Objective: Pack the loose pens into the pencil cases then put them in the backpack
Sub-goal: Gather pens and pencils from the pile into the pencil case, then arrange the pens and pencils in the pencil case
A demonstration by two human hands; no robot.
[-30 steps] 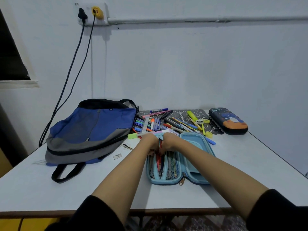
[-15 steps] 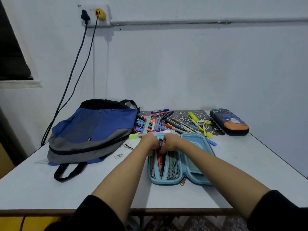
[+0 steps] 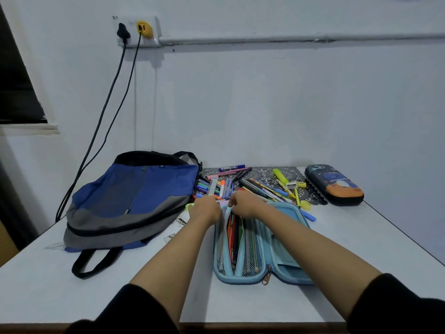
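A light-blue pencil case (image 3: 285, 268) lies open on the white table (image 3: 361, 249), with red, orange and dark pens (image 3: 234, 239) in its mesh pocket. My left hand (image 3: 207, 210) grips the far left end of the case. My right hand (image 3: 245, 204) pinches the pocket's far edge beside it. Just beyond my hands, loose pens and markers (image 3: 255, 185) lie in a heap on a patterned mat. A dark pencil case (image 3: 334, 185) sits zipped at the back right. The blue and grey backpack (image 3: 134, 198) lies flat on the left, its opening not visible.
Two black cables (image 3: 101, 126) hang from a wall socket down behind the backpack. The backpack's black strap (image 3: 94, 263) loops toward the table's front edge. A yellow highlighter (image 3: 280, 176) and a blue pen (image 3: 308, 216) lie near the open case's far right corner.
My two hands, pressed together over the pocket before, have drawn slightly apart, and the pocket's mouth gapes wider. The view has shifted a little to the right.
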